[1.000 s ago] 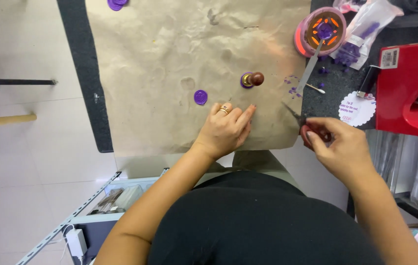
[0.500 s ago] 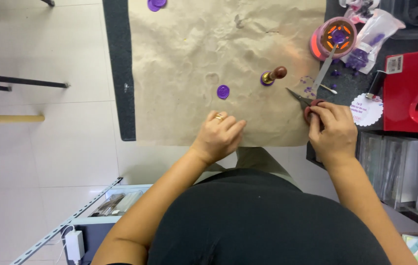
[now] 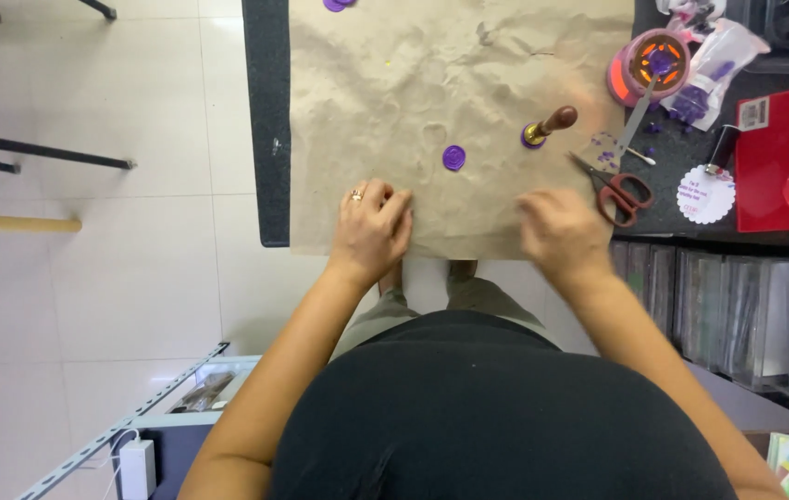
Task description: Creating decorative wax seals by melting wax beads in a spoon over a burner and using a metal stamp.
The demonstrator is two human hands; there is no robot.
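Head view: left hand (image 3: 371, 225) and right hand (image 3: 561, 231) rest empty on brown paper (image 3: 431, 83).

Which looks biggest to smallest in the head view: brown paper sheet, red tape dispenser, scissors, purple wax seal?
1. brown paper sheet
2. red tape dispenser
3. scissors
4. purple wax seal

All lie on one table at similar distance, so this order seems safe.

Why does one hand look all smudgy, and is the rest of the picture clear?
In the head view, the right hand is smeared by motion blur; the left hand on the brown paper looks sharper. Light is even and soft, with faint shadows in the paper's wrinkles, and the scissors look crisp.
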